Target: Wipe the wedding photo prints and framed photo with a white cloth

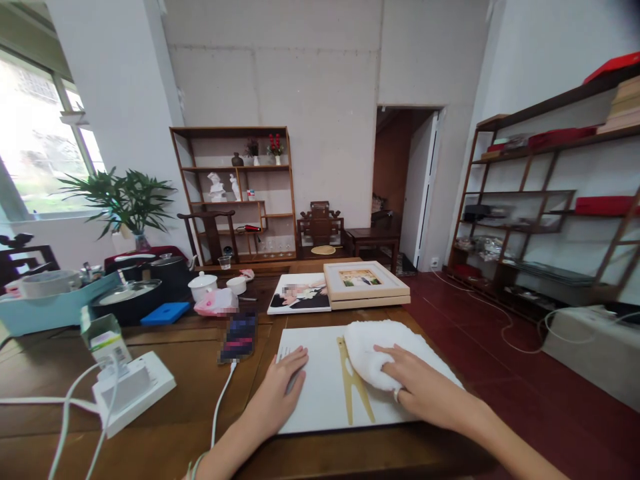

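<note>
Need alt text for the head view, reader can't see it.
A person's right hand holds a fluffy white cloth on a white panel bearing a gold shape; the left hand rests on the panel's left side. A framed picture lies farther back on the wooden table.

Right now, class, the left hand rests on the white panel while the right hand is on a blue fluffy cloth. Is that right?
Not quite: in the head view, the fluffy cloth is white, not blue. The left hand rests on the white panel, and the right hand is on the cloth.
</note>
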`<action>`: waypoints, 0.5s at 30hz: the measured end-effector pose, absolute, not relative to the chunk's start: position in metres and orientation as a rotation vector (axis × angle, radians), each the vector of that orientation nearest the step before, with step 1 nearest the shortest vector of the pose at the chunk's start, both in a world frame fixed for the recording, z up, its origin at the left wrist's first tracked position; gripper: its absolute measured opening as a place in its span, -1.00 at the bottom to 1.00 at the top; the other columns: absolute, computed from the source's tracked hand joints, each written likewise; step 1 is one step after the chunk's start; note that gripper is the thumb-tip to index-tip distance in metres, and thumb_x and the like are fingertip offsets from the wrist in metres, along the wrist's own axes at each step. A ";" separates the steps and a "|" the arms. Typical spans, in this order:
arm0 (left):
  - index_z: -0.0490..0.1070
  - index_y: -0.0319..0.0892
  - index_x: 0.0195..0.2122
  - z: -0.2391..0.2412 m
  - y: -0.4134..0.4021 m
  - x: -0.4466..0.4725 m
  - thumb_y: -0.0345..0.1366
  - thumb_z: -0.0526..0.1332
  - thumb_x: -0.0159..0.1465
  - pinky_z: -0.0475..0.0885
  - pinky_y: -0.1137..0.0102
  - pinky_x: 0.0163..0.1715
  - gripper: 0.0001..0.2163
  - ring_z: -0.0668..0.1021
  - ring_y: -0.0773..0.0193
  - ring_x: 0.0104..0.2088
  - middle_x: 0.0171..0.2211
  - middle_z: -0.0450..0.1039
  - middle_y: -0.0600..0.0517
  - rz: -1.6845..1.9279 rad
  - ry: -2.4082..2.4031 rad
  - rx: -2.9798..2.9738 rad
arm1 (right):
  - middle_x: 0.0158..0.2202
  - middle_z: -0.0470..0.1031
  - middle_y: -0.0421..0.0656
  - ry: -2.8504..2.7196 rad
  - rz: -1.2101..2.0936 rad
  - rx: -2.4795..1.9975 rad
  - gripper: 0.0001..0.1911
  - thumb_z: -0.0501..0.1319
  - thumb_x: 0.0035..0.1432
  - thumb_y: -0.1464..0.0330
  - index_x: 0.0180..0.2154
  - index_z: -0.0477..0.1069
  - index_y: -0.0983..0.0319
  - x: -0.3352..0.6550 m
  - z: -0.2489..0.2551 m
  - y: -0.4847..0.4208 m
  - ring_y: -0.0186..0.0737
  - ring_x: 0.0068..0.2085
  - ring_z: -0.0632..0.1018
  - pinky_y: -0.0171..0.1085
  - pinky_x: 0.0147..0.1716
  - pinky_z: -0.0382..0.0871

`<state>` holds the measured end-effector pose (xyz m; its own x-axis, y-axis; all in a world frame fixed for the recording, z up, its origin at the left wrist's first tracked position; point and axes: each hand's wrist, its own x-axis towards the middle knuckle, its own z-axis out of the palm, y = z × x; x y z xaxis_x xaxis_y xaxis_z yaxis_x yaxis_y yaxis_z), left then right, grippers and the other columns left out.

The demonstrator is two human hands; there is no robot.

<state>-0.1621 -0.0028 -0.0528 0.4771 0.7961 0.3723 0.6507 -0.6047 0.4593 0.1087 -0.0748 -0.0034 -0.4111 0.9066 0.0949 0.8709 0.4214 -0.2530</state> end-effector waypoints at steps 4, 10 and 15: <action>0.35 -0.11 -0.03 -0.050 -0.004 -0.161 -0.35 0.01 0.22 0.07 0.01 0.11 -0.69 0.31 0.10 0.10 0.05 0.32 -0.06 0.801 1.247 2.446 | -0.17 0.41 -0.06 -2.476 0.338 -1.607 -0.65 -0.05 -0.15 0.56 -0.31 0.36 0.23 0.114 0.010 -0.090 -0.10 -0.11 0.39 -0.16 -0.10 0.21; 0.37 -0.11 -0.04 -0.050 -0.004 -0.162 -0.36 0.02 0.21 0.08 0.03 0.11 -0.70 0.31 0.11 0.10 0.03 0.34 -0.05 0.818 1.220 2.435 | -0.16 0.39 -0.08 -2.392 0.382 -1.603 -0.70 -0.02 -0.08 0.51 -0.29 0.36 0.22 0.127 -0.004 -0.048 -0.05 0.02 0.30 -0.13 -0.04 0.16; 0.36 -0.10 -0.05 -0.050 -0.003 -0.162 -0.35 0.00 0.22 0.05 -0.04 0.10 -0.70 0.31 0.09 0.10 0.04 0.33 -0.06 0.810 1.210 2.446 | 0.11 0.22 -0.05 -2.347 0.352 -1.575 -0.70 -0.04 0.09 0.37 -0.19 0.37 0.25 0.127 -0.014 -0.010 0.00 0.19 0.04 -0.04 0.11 -0.04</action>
<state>-0.1619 -0.0031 -0.0497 0.4882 0.7972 0.3552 0.6317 -0.6036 0.4864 0.1266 -0.0104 -0.0139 -0.3590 0.9275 0.1044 0.8561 0.3718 -0.3590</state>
